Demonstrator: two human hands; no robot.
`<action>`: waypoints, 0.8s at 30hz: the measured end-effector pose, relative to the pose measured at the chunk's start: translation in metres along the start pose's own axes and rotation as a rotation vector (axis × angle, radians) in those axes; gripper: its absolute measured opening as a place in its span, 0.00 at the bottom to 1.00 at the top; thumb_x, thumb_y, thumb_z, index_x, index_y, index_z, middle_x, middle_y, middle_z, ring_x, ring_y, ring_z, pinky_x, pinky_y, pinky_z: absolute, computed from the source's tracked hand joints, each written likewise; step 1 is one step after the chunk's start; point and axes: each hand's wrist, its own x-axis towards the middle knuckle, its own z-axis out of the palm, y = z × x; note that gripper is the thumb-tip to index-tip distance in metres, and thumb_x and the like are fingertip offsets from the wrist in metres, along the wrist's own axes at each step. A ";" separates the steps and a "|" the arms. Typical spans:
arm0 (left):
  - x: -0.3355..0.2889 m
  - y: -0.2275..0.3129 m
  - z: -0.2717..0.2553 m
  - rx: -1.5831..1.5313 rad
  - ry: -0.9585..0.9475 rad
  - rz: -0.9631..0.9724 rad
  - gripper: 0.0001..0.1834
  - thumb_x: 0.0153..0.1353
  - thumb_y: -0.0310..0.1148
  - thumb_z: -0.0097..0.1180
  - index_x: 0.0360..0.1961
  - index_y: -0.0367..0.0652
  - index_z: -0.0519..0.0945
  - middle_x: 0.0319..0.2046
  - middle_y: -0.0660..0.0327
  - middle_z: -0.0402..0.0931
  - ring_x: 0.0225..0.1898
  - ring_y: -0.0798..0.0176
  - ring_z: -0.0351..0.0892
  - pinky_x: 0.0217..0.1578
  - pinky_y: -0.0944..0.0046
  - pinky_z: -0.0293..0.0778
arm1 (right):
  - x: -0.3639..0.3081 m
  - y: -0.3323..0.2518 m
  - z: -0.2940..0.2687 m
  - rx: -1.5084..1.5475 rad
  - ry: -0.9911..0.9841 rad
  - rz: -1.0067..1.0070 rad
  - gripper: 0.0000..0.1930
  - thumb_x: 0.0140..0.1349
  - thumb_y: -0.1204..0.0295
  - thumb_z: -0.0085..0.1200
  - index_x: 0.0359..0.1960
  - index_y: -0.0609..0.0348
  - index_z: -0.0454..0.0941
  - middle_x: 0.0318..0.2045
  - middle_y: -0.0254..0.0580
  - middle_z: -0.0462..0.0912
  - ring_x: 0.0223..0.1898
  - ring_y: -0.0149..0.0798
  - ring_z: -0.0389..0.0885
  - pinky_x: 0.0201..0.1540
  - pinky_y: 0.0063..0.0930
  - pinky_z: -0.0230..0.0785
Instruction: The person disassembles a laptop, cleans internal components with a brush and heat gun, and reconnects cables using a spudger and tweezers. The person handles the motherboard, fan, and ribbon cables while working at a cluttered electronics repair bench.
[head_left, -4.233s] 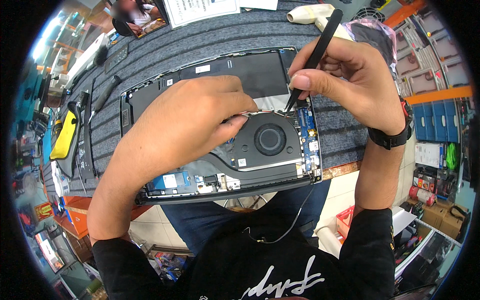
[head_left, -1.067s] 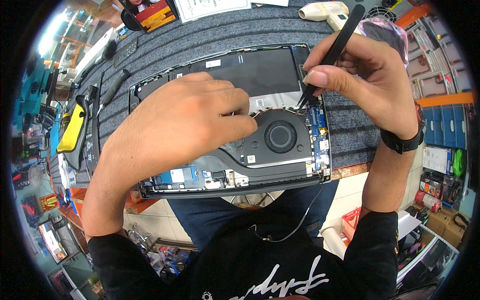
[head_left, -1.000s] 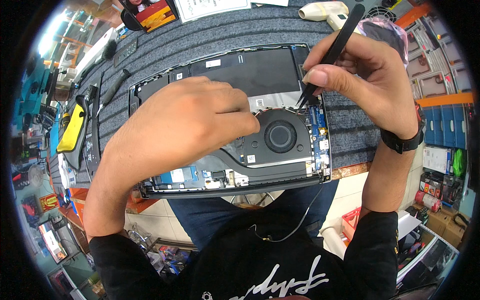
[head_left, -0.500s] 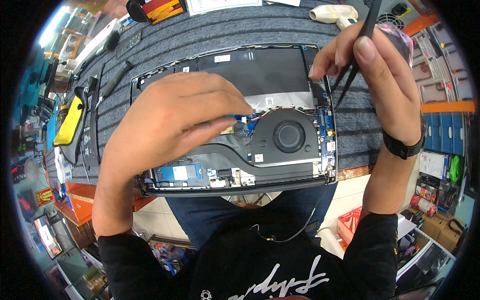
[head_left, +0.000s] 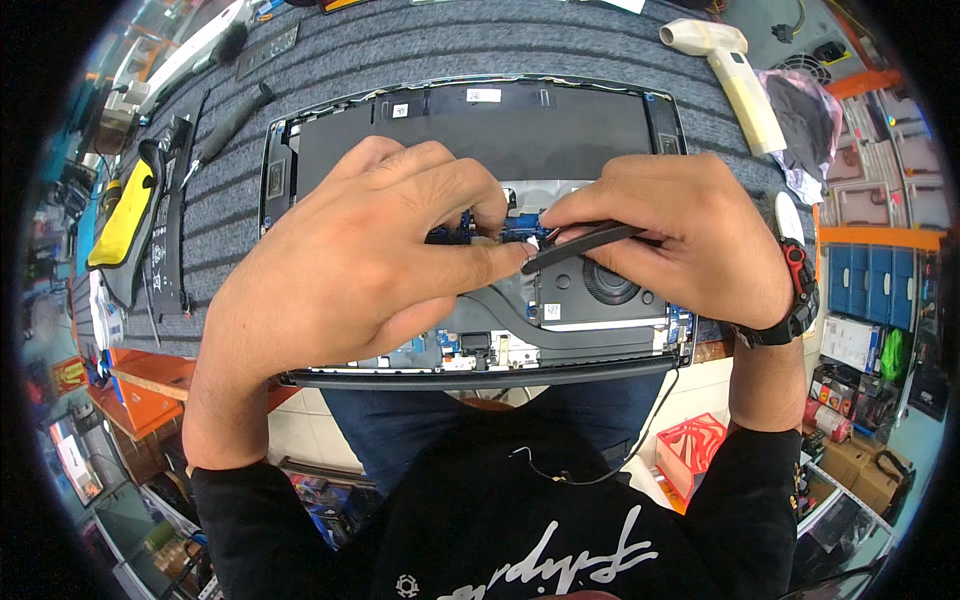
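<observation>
An opened laptop (head_left: 470, 380) lies with its inside up, showing a black battery (head_left: 480, 135), a blue circuit board (head_left: 522, 227) and a round fan (head_left: 610, 283). My left hand (head_left: 370, 250) reaches over its left half, thumb and fingers bent in at the board beside the fan. My right hand (head_left: 685, 230) meets it there from the right, fingertips down at the same spot. Black tweezers (head_left: 590, 242) lie across the right hand's fingers, one end pointing left near my left thumb. What the fingertips touch is mostly hidden.
On the grey striped mat (head_left: 370, 50), a yellow-and-black pouch (head_left: 128, 215), a dark-handled tool (head_left: 230, 125) and a long black strip-shaped part (head_left: 170, 230) lie left. A cream hand-held blower (head_left: 735, 75) and a crumpled cloth (head_left: 808, 125) sit at the far right.
My right hand has come down and left from beyond the laptop's right edge to the board, with the tweezers turned nearly level. My left hand's fingers have moved slightly right, onto the board.
</observation>
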 end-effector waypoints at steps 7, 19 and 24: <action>-0.001 0.000 0.002 0.024 -0.027 -0.011 0.21 0.49 0.30 0.61 0.46 0.46 0.91 0.43 0.59 0.78 0.42 0.54 0.76 0.48 0.54 0.69 | 0.001 -0.003 0.005 -0.018 -0.029 0.026 0.12 0.52 0.75 0.68 0.40 0.57 0.87 0.26 0.41 0.82 0.28 0.47 0.82 0.30 0.37 0.72; 0.000 -0.001 0.003 0.057 -0.039 -0.009 0.24 0.50 0.33 0.57 0.50 0.48 0.91 0.43 0.60 0.75 0.40 0.55 0.72 0.47 0.56 0.66 | 0.000 0.000 0.006 -0.021 -0.005 -0.009 0.14 0.48 0.79 0.66 0.40 0.59 0.87 0.26 0.41 0.82 0.27 0.46 0.82 0.28 0.35 0.72; 0.001 -0.003 0.004 0.048 -0.040 0.002 0.25 0.50 0.33 0.58 0.51 0.48 0.90 0.43 0.60 0.75 0.40 0.55 0.72 0.48 0.55 0.66 | 0.000 -0.002 0.003 -0.018 -0.016 0.013 0.15 0.46 0.80 0.64 0.39 0.60 0.87 0.25 0.41 0.81 0.25 0.45 0.81 0.27 0.34 0.71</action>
